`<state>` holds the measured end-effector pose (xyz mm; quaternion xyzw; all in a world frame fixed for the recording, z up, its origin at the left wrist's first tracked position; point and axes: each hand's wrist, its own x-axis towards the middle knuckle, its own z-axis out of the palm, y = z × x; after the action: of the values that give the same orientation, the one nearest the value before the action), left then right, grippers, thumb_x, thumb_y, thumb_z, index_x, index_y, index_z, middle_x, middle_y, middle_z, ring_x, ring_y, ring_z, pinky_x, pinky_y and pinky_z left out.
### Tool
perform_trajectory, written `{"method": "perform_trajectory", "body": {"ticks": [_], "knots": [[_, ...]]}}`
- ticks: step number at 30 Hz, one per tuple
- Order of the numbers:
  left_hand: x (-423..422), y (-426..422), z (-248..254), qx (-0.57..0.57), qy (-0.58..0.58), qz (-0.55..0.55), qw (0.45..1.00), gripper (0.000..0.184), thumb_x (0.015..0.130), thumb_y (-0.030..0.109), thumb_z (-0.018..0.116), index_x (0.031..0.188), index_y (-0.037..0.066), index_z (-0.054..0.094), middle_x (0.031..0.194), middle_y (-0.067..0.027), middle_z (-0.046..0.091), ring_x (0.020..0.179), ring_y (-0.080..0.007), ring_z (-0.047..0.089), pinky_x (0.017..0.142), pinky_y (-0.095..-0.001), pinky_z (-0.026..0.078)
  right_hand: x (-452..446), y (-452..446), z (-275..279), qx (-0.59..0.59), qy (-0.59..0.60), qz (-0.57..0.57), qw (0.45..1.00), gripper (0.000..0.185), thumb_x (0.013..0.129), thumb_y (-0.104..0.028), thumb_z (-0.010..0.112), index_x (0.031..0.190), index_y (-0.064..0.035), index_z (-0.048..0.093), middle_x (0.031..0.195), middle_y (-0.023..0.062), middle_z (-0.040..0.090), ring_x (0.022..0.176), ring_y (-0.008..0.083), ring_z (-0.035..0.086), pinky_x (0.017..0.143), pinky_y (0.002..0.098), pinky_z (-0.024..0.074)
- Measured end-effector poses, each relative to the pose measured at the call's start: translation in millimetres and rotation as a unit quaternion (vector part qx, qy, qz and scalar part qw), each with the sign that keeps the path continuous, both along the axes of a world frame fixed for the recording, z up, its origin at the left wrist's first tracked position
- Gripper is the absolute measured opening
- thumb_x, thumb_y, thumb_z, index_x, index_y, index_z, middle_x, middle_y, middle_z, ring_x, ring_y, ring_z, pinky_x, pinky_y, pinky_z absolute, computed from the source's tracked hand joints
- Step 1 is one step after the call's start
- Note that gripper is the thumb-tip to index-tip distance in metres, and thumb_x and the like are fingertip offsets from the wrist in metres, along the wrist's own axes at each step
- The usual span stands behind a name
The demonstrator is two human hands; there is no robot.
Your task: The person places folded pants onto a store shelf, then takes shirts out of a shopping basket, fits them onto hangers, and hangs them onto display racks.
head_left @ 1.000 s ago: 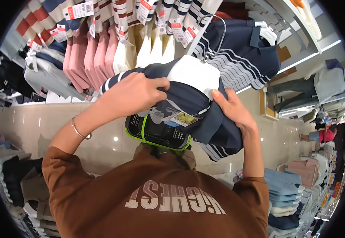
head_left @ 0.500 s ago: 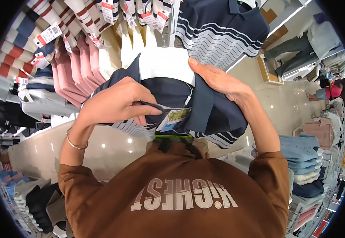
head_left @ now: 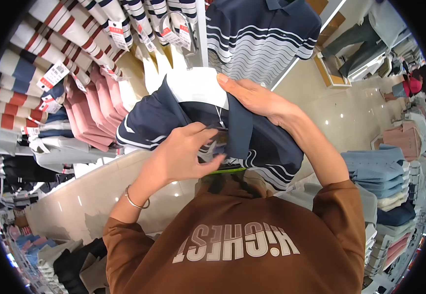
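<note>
A navy polo shirt (head_left: 276,142) with white stripes near its hem hangs on a white hanger (head_left: 198,87) with a metal hook. My right hand (head_left: 262,100) grips the shirt's collar and shoulder, its thumb against the hanger's edge. At the neck opening is my left hand (head_left: 188,152), thumb and fingers apart, beside a partly hidden label inside the shirt. A thin white tag string (head_left: 220,117) hangs within the collar. Below the shirt, a green basket edge (head_left: 227,170) shows.
Racks of striped shirts (head_left: 61,24) and pink shirts (head_left: 92,110) are at the left. Another striped polo (head_left: 257,41) hangs ahead. Folded blue clothes (head_left: 374,171) lie at the right. A person in pink (head_left: 411,87) is far off at the right.
My left hand has let go of the dark fabric edge at the neck opening and its fingers have spread. The shirt and my right hand have shifted slightly left in view.
</note>
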<state>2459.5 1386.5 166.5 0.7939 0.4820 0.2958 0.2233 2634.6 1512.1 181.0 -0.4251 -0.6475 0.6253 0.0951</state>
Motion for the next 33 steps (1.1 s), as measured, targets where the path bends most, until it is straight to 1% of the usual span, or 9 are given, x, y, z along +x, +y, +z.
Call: {"method": "perform_trajectory", "body": {"ticks": [4,8,17,20,21,24,25,29,33], "knots": [[9,3,-10,0.042,0.082,0.059,0.994,0.069,0.057,0.036,0.082,0.103,-0.009,0.056,0.099,-0.0232,0.057,0.076,-0.0328,0.063,0.069,-0.0344,0.052,-4,5,-3,-0.023,0.026,0.006,0.999,0.093,0.082,-0.067,0.042,0.117,0.0192,0.04,0.111,0.0253,0.049,0.106,0.025,0.047,0.091,0.0316,0.0381],[22,3,-13,0.068,0.106,0.108,0.986,0.079,0.056,0.041,0.083,0.105,-0.012,0.052,0.103,-0.0291,0.053,0.082,-0.0388,0.061,0.069,-0.0389,0.051,-11,7,-12,-0.044,0.07,-0.025,0.996,0.093,0.083,-0.066,0.041,0.118,0.0196,0.038,0.113,0.0253,0.049,0.108,0.0253,0.047,0.093,0.0317,0.0375],[24,26,-9,-0.023,0.052,0.097,0.994,0.032,0.068,0.008,0.064,0.094,-0.008,0.057,0.09,-0.0241,0.057,0.075,-0.0384,0.058,0.065,-0.0395,0.047,-1,10,-2,-0.023,0.126,-0.037,0.991,0.085,0.084,-0.064,0.044,0.115,0.0146,0.044,0.099,0.0168,0.055,0.09,0.0177,0.053,0.076,0.0276,0.0449],[7,31,0,-0.034,0.018,0.032,0.999,0.019,0.072,0.004,0.059,0.087,-0.007,0.059,0.077,-0.021,0.057,0.07,-0.0357,0.057,0.06,-0.0379,0.045,14,15,3,0.006,0.115,-0.037,0.993,0.077,0.084,-0.063,0.044,0.112,0.0089,0.048,0.092,0.0133,0.056,0.083,0.015,0.053,0.071,0.0262,0.0449],[6,31,15,-0.106,-0.022,0.027,0.994,0.012,0.079,0.005,0.056,0.082,-0.007,0.058,0.071,-0.0153,0.059,0.063,-0.0279,0.059,0.057,-0.0351,0.044,21,21,-2,0.018,0.096,-0.035,0.995,0.075,0.084,-0.063,0.044,0.111,0.0072,0.049,0.092,0.0131,0.056,0.083,0.015,0.053,0.07,0.026,0.0446],[-9,33,25,-0.192,-0.081,0.02,0.978,0.017,0.087,0.01,0.053,0.087,-0.006,0.06,0.069,-0.0118,0.06,0.06,-0.0208,0.062,0.056,-0.03,0.049,39,27,-3,0.056,0.095,-0.037,0.993,0.071,0.085,-0.06,0.046,0.114,0.0045,0.046,0.096,0.0155,0.055,0.089,0.0156,0.053,0.071,0.0242,0.0431],[-2,32,18,-0.241,-0.318,0.046,0.916,0.026,0.092,0.015,0.049,0.085,-0.008,0.058,0.07,-0.0068,0.059,0.067,-0.0164,0.065,0.055,-0.0246,0.052,44,29,-8,0.075,0.11,-0.037,0.99,0.071,0.084,-0.059,0.048,0.115,0.0052,0.045,0.097,0.0162,0.055,0.09,0.0159,0.053,0.072,0.0242,0.0431],[3,40,23,-0.262,-0.36,0.075,0.892,0.023,0.092,0.011,0.049,0.089,-0.011,0.056,0.076,-0.0083,0.061,0.071,-0.0202,0.067,0.058,-0.0235,0.053,52,26,-9,0.155,0.077,-0.001,0.985,0.073,0.083,-0.054,0.055,0.117,0.0091,0.041,0.102,0.0191,0.055,0.097,0.0181,0.052,0.08,0.027,0.043],[18,43,15,-0.212,-0.254,0.048,0.943,0.014,0.086,-0.002,0.046,0.089,-0.008,0.059,0.078,-0.0103,0.063,0.073,-0.0176,0.067,0.059,-0.0228,0.051,60,24,16,0.085,0.087,-0.036,0.992,0.077,0.081,-0.051,0.059,0.12,0.0119,0.037,0.105,0.0195,0.055,0.1,0.0195,0.052,0.085,0.0287,0.0429]]}}
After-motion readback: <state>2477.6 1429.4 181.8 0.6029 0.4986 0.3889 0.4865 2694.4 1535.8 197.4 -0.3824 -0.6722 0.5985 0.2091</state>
